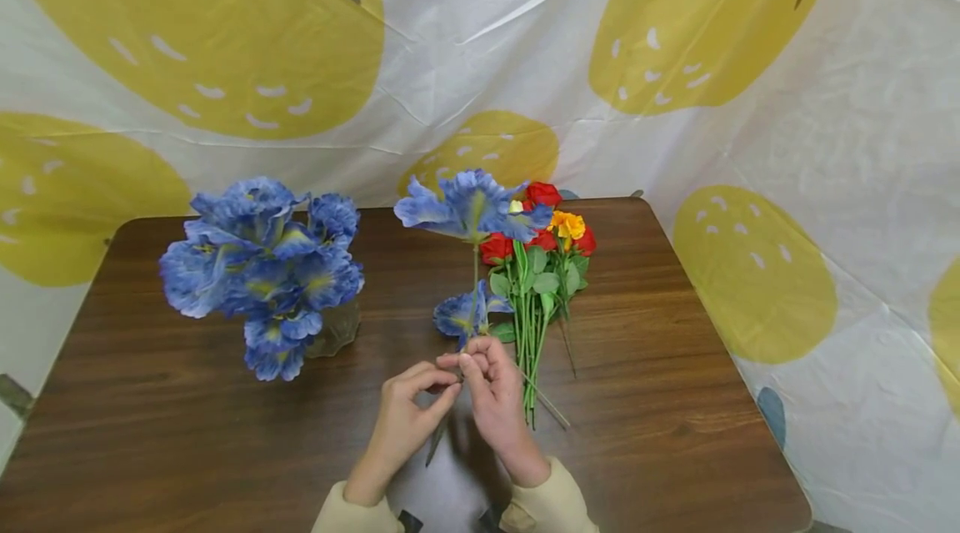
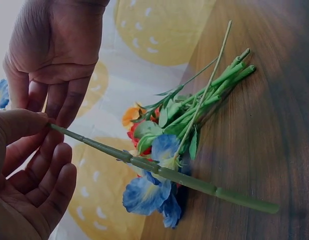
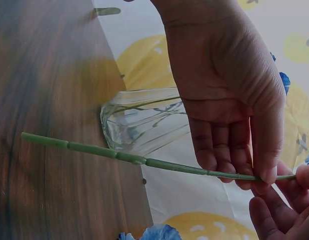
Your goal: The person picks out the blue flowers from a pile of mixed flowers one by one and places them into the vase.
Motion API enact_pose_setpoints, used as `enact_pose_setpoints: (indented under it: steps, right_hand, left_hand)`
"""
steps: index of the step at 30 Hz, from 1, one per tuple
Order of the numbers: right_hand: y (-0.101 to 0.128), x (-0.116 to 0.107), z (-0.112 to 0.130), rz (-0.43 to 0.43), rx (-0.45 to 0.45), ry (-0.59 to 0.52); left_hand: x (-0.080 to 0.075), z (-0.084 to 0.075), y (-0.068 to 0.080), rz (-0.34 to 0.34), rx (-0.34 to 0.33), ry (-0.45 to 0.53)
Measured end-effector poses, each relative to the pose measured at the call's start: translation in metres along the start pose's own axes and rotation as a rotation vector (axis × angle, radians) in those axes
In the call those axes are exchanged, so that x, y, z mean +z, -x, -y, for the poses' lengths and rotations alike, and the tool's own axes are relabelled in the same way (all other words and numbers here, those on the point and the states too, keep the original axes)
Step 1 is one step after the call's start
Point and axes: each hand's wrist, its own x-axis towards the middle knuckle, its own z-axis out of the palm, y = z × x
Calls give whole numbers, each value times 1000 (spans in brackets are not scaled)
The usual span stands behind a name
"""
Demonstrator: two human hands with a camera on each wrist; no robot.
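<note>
Blue ruffled flower (image 1: 472,216), frame centre: left hand (image 1: 412,409), right hand (image 1: 491,399) pinch slender green stem (image 3: 94,150). Step: apparently adjusting it; next move likely calls for steady grip.

A ruffled blue flower (image 1: 471,206) with a yellowish base is standing upright near the centre of the head view. Its jointed green stem (image 3: 92,150) is running down below, the lower end leaning left.
</note>
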Motion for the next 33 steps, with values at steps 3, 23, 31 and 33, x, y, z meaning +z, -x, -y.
enact_pose_setpoints:
  steps: [3, 23, 31, 33]
  right_hand:
    - [0, 1, 0, 0, -14, 9]
    - [5, -7, -30, -124, 6, -8]
    - [5, -6, -29, -121, 51, -20]
    - [5, -5, -29, -122, 55, -20]
  left_hand:
    - [0, -1, 0, -2, 1, -2]
    - [-37, -1, -12, -266, 64, -87]
    - [-77, -10, -33, -505, 144, -212]
    - [-84, -13, -39, -554, 161, -232]
